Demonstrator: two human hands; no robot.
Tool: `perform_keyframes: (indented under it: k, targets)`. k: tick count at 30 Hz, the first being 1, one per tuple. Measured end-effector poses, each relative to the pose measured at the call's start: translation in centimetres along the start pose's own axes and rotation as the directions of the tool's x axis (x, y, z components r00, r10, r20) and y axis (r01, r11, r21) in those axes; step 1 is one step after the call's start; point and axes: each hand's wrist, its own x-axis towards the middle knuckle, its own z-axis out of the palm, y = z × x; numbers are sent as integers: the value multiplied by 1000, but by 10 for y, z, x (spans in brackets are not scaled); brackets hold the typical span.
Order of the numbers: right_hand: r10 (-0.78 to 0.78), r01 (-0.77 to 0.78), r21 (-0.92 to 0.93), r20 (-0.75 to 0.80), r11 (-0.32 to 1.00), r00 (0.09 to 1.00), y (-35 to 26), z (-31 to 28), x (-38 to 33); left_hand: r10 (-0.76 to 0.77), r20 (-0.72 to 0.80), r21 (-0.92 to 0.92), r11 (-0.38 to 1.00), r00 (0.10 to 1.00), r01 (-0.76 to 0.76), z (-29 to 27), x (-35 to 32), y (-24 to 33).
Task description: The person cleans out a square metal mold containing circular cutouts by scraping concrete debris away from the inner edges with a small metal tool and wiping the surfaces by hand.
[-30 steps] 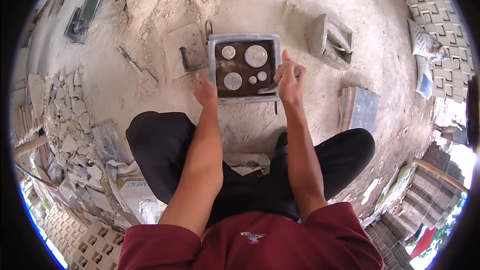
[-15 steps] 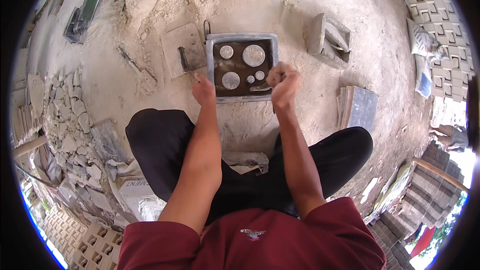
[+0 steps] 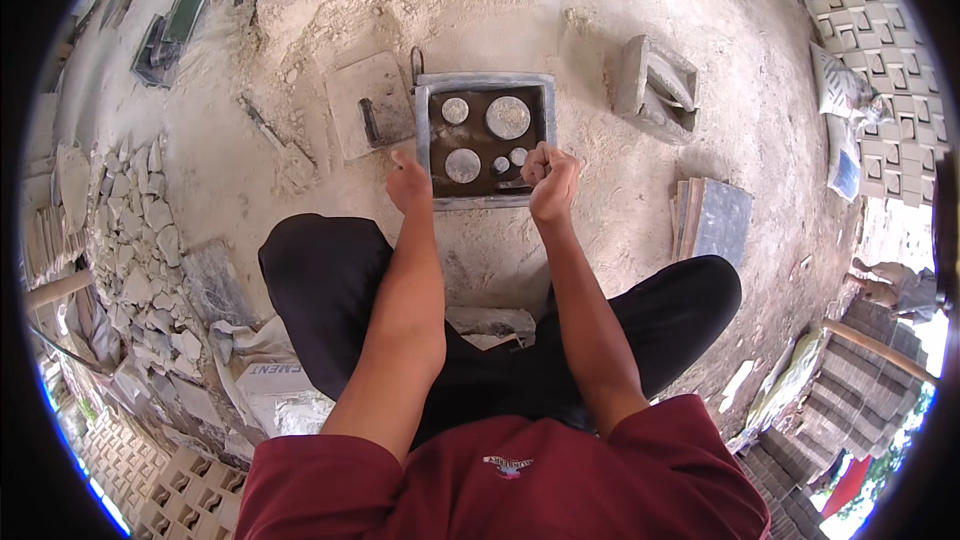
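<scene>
Head view: the right hand [image 3: 551,183] is clenched, apparently around a thin flat tool [image 3: 512,183] whose dark tip shows inside the box's lower right corner. The left hand [image 3: 409,185], thumb raised, is against the left wall near the lower corner; its fingers are hidden, so I cannot tell whether it grips. In the last second the right hand has shifted inward, from outside the right wall to over it, bringing the work, as I judge it, close to the small discs.

The grey box [image 3: 424,130] lies on the floor [image 3: 590,240] in front of the knees. Five pale round discs [image 3: 507,118] stand in its dark, wet-looking filling, and its raised walls bound the tool's sweep.

A square board [image 3: 360,95] sits just beside the left wall, limiting movement there. To the right, a strip of dusty floor separates the box from a concrete trough [image 3: 628,90] and leaning slabs [image 3: 722,220]; a narrower strip runs toward the knees.
</scene>
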Motion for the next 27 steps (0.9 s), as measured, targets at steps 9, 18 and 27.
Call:
perform_keyframes:
  k: [9,18,27]
  targets:
    - [-89,95,-181,40,979,995,7,4,-4,39,32,-23,999,999,-38,1,-14,7]
    - [-85,85,-182,6,980,996,-36,17,4,9,53,-58,998,999,-6,-2,2,0]
    - [18,-18,5,-12,1000,1000,-22,-3,2,12,20,-43,999,1000,-11,-4,5,-2]
